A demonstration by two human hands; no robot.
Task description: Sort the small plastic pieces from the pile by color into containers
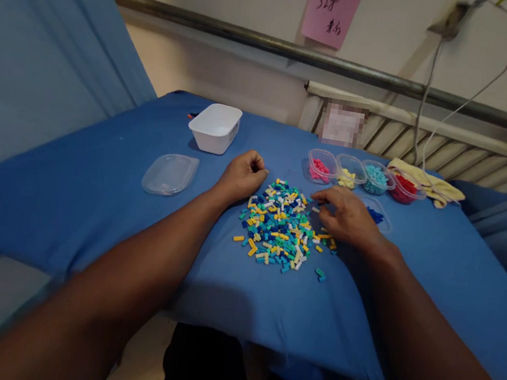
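On the bench (102, 191), inside its front edge, left hand (241, 177) and right hand (345, 216) curl beside small bricks (280, 220); if grasping, I cannot tell.

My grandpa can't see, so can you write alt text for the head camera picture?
A left hand and right hand flank a pile of small, colourful plastic bricks on a blue cloth. Beyond the right hand, four clear tubs hold pink, pale yellow, light blue and red pieces. A white tub and clear lid are left of the pile.

A pink note (333, 9) hangs between twelve and one o'clock, above a rail (241, 33). A blue curtain (47, 0) drapes at ten; a yellow cloth (448, 187) lies near three.
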